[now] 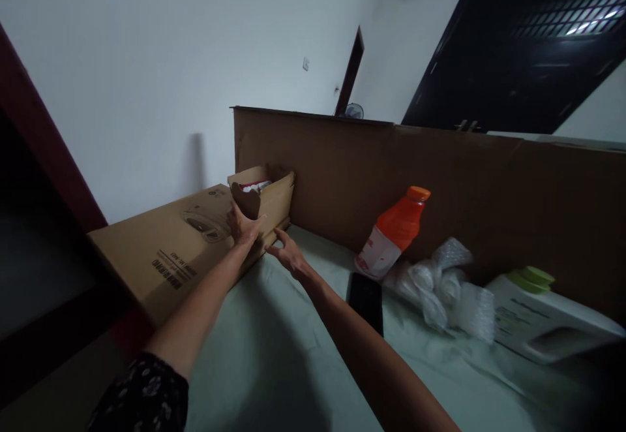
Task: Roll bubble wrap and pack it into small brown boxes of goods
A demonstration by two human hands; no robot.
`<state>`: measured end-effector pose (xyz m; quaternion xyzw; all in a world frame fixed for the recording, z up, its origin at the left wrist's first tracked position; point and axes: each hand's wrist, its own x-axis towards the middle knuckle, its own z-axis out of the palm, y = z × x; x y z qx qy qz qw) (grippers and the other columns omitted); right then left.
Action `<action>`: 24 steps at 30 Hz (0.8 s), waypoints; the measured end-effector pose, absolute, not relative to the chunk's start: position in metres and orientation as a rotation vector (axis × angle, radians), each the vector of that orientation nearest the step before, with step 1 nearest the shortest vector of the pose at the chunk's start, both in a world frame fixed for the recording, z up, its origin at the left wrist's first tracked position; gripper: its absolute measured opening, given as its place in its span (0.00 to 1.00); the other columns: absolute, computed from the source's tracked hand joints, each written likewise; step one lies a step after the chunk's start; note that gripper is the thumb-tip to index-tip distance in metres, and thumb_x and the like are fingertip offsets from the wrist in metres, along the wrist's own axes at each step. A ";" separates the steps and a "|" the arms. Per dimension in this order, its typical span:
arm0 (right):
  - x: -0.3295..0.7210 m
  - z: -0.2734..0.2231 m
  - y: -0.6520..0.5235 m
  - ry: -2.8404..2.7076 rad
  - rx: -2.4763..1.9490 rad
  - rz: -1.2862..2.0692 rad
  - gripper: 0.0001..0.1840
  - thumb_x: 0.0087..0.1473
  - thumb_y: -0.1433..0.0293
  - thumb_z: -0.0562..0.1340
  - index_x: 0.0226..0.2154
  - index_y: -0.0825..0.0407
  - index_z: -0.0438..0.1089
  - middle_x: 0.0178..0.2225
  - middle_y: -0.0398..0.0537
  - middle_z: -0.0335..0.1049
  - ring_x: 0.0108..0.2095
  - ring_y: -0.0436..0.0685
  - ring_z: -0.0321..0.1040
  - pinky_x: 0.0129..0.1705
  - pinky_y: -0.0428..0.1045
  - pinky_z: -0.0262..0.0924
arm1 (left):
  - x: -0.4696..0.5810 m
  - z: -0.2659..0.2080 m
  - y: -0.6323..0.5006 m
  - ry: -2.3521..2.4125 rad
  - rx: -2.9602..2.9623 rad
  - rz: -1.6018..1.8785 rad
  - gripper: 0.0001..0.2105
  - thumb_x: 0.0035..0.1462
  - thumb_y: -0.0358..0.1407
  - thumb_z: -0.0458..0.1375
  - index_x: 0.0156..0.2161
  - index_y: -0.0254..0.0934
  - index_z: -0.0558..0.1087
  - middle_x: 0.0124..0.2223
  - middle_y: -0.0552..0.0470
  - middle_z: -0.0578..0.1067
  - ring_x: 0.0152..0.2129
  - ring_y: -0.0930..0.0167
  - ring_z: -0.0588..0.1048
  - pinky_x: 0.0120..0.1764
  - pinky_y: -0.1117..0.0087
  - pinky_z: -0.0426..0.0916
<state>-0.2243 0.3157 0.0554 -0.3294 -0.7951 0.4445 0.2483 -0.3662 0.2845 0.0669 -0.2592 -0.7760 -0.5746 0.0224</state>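
A small cardboard box (278,202) with its top flaps raised stands on the far end of a large flat cardboard box (161,246). Inside the small one, something white and red (255,186) shows; I cannot make out its kind. My left hand (243,226) grips the near corner of the small box, thumb along its right side and fingers on its front. Just to the right, my right hand (289,254) has its thumb and fingers apart, fingertips at the lower edge of the boxes. Whether it presses on them I cannot tell.
Along the back runs a tall cardboard panel (332,164). On the pale green cloth (278,340) are an orange-capped bottle (391,233), a dark flat object (366,301), crumpled bubble wrap (445,288) and a white jug with a green cap (552,318). A white wall rises behind.
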 end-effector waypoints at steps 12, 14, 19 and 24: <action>-0.098 0.060 0.259 -2.261 -0.943 1.064 0.21 0.54 0.67 0.63 0.51 0.53 0.73 0.65 0.61 0.58 0.48 0.61 0.74 0.47 0.56 0.69 | -0.343 0.074 0.254 -2.532 -0.863 -1.721 0.53 0.48 0.42 0.70 0.69 0.31 0.42 0.67 0.27 0.59 0.64 0.47 0.60 0.62 0.47 0.58; -0.065 0.063 0.240 -2.254 -0.975 1.004 0.18 0.53 0.68 0.66 0.48 0.49 0.75 0.64 0.55 0.62 0.45 0.57 0.75 0.44 0.52 0.69 | -0.320 0.062 0.238 -2.563 -0.866 -1.634 0.53 0.49 0.46 0.67 0.70 0.32 0.40 0.69 0.29 0.56 0.66 0.46 0.58 0.63 0.45 0.57; 0.047 0.078 0.216 -2.201 -1.242 0.639 0.15 0.47 0.72 0.71 0.41 0.47 0.79 0.57 0.48 0.71 0.55 0.58 0.70 0.54 0.51 0.63 | -0.248 -0.005 0.192 -2.250 -1.602 -1.464 0.43 0.49 0.50 0.57 0.68 0.33 0.53 0.69 0.35 0.57 0.67 0.48 0.56 0.66 0.48 0.53; 0.206 0.133 0.211 -1.931 -1.631 0.057 0.20 0.43 0.80 0.68 0.42 0.53 0.75 0.61 0.63 0.64 0.62 0.73 0.58 0.61 0.66 0.49 | -0.168 -0.074 0.133 -1.949 -2.262 -1.196 0.29 0.54 0.46 0.54 0.59 0.38 0.67 0.61 0.37 0.69 0.61 0.48 0.65 0.60 0.42 0.62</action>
